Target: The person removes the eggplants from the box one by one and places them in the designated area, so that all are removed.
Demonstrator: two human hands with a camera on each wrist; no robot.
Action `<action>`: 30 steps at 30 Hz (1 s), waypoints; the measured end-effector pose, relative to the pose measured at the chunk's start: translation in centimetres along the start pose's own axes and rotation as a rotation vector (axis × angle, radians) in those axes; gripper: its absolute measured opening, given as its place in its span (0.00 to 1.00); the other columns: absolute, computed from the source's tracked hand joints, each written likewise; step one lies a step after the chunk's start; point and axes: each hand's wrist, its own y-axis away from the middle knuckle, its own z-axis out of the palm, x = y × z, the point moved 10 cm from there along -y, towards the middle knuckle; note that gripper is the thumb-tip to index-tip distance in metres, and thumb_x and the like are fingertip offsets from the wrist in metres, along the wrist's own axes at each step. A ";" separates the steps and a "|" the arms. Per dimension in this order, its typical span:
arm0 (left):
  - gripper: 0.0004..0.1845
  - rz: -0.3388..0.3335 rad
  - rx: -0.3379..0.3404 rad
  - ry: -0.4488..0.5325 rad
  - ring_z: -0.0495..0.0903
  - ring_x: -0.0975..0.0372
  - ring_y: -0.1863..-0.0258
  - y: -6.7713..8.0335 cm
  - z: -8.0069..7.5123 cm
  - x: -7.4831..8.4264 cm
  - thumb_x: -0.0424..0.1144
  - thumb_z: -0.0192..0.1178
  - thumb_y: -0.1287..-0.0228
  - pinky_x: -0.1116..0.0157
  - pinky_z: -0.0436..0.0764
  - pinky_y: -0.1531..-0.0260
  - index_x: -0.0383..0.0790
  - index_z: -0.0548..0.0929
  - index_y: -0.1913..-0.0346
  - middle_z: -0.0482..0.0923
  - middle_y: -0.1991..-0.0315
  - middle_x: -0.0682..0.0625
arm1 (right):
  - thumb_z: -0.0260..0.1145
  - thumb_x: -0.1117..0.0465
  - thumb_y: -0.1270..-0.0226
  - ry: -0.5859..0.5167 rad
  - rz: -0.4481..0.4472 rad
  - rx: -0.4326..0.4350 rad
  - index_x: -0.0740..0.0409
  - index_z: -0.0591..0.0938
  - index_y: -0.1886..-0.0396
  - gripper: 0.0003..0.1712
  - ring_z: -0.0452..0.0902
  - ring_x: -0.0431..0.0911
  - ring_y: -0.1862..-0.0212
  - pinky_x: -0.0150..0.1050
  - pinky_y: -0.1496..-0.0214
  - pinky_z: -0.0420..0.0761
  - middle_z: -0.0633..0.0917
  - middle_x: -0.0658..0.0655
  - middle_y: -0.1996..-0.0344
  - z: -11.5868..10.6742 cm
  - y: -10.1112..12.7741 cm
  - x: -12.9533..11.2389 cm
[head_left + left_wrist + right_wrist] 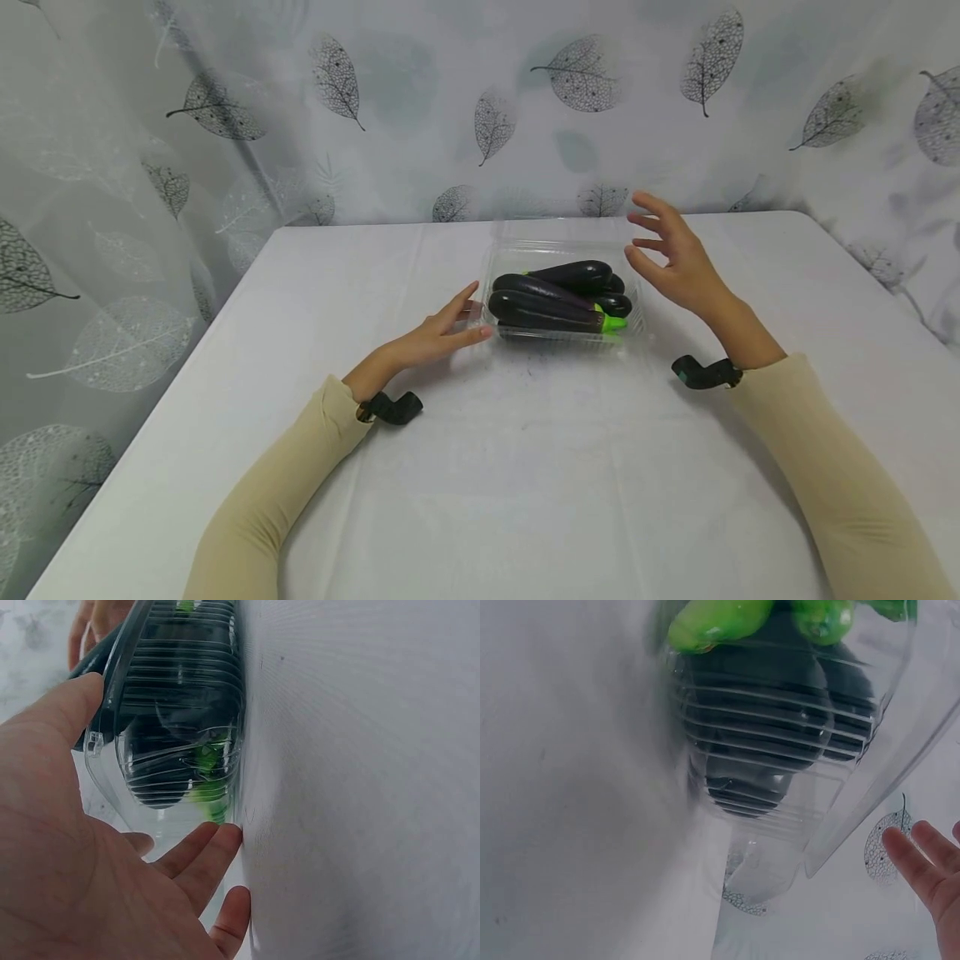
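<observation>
A clear ribbed plastic container [636,321] sits toward the back of the table, holding several dark purple eggplants [542,308] with green stem ends. Its clear lid [540,231] extends behind it, folded back. My left hand [429,340] is at the container's left side, fingers extended; in the left wrist view the thumb [71,705] lies along the rim and the other fingers reach low beside the wall. Raised off the table at the right, my right hand [675,262] has its fingers spread and loosely bent, holding nothing, beside the container's far right corner.
A white cloth covers the table [517,483]. Pale leaf-patterned curtains [420,100] hang behind it and at both sides. Each wrist carries a dark camera mount, one by the left cuff [397,408] and one by the right cuff [701,373].
</observation>
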 end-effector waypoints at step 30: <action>0.46 0.027 0.001 0.017 0.55 0.50 0.26 -0.1 0.0 0.2 0.55 0.54 0.29 0.40 0.54 0.32 0.61 0.33 0.22 0.54 0.26 0.43 | 0.62 0.78 0.39 -0.014 -0.119 -0.040 0.67 0.69 0.33 0.32 0.73 0.44 0.46 0.22 0.48 0.73 0.77 0.66 0.45 0.6 0.4 -3.3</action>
